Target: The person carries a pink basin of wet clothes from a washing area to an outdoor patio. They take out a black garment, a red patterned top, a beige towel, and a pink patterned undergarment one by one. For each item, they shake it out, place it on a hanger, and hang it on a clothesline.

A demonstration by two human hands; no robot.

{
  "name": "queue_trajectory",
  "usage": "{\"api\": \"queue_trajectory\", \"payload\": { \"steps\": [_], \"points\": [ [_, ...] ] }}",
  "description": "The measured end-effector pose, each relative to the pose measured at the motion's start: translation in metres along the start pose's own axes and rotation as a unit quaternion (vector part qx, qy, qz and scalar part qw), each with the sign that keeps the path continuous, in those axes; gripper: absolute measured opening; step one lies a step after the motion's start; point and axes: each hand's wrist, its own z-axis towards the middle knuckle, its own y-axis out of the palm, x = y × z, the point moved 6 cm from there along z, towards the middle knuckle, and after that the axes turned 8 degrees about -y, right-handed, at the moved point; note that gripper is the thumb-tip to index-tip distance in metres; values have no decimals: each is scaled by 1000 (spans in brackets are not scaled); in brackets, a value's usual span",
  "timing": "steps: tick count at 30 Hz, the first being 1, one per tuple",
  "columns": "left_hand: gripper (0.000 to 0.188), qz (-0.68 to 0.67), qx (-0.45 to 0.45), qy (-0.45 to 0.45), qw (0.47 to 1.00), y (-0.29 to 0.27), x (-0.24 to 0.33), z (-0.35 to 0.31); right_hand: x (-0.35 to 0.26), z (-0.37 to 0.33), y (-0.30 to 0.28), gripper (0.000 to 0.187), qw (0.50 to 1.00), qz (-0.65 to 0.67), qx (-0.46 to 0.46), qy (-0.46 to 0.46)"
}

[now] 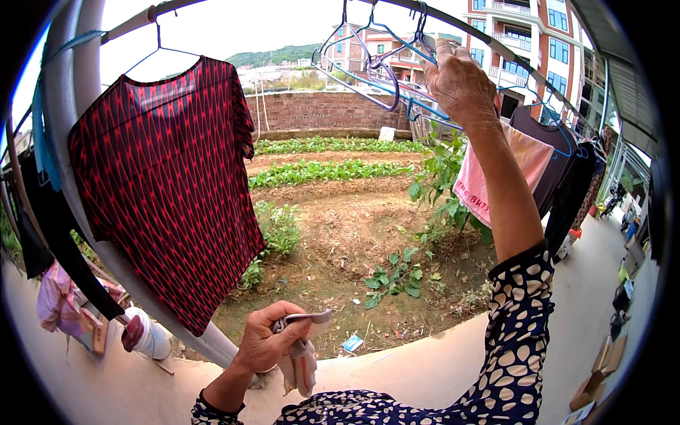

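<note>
Selection appears to be the step: R hand (460, 81) is placed at hangers (399, 95) along lower edge of rail (490, 44), grip can't be told; small pale cloth (303, 368) is pinched in L hand (273, 340), well below. Next, prob. one hanger to be freed.

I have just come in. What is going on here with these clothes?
A person's left hand holds a small, bunched piece of pale fabric with orange marks, low in front. The right hand is raised to the blue and purple hangers on a curved metal rail; whether it grips one is hard to tell. A red-and-black patterned shirt hangs to the left, and a pink cloth hangs to the right.
</note>
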Motion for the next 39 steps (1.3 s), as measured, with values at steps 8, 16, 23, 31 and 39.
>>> {"api": "queue_trajectory", "payload": {
  "steps": [8, 16, 23, 31, 39],
  "points": [
    [12, 11, -17, -37, 999, 3, -7, -3, -81, 30, -30, 25, 986, -11, -152, -74],
    [17, 90, -73, -73, 991, 9, -19, -15, -63, 23, 34, 30, 975, 59, -213, -12],
    [28, 331, -51, 24, 942, 21, -26, -14, -45, 51, 34, 20, 971, 230, -67, -23],
    [53, 218, -128, -161, 954, 19, -49, -9, -58, -33, -47, 18, 917, 388, 9, -96],
    [27, 21, 21, -142, 989, 6, -19, -4, -27, -181, -95, 21, 836, 505, -206, 54]
  ]
}}
